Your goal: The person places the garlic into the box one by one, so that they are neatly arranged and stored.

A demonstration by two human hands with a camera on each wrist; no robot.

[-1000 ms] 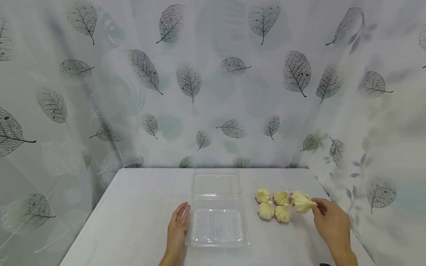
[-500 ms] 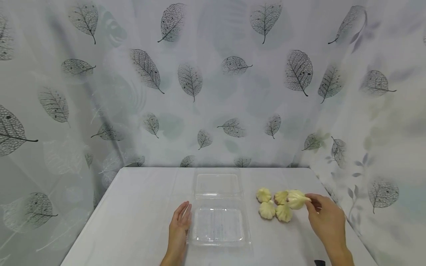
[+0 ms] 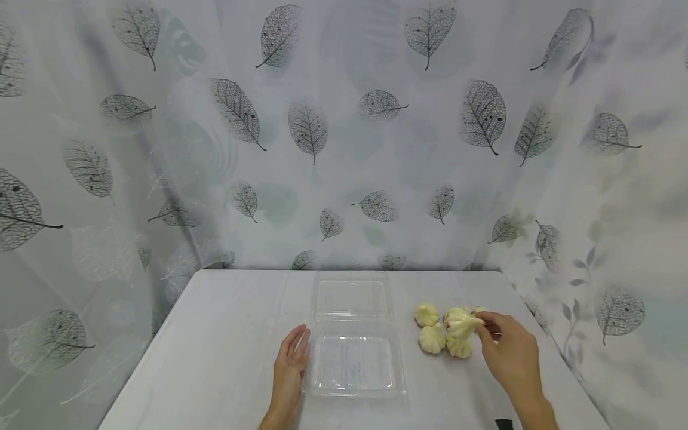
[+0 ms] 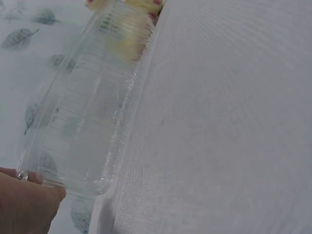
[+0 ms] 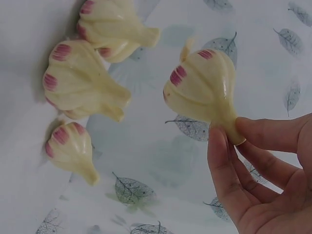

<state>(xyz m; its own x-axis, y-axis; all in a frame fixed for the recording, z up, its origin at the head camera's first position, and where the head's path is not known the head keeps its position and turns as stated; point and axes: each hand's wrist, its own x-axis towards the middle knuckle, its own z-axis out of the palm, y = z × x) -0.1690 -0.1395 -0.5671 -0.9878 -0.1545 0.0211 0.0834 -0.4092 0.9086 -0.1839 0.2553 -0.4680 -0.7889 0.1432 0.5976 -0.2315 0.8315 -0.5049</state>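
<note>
Leaf-printed fabric [image 3: 344, 155] backed the worktop [image 3: 231, 334]. Toward its right edge, the right hand [image 3: 510, 352] pinched one garlic bulb [image 3: 459, 322] by its neck near other bulbs [image 3: 432, 339]; the left hand [image 3: 288, 367], loosely extended, touched a clear container [image 3: 352, 364]

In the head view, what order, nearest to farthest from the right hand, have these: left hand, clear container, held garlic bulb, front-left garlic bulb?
1. Held garlic bulb: pinched in the right hand.
2. Front-left garlic bulb: to its left.
3. Clear container: farther left.
4. Left hand: farthest left.
</note>
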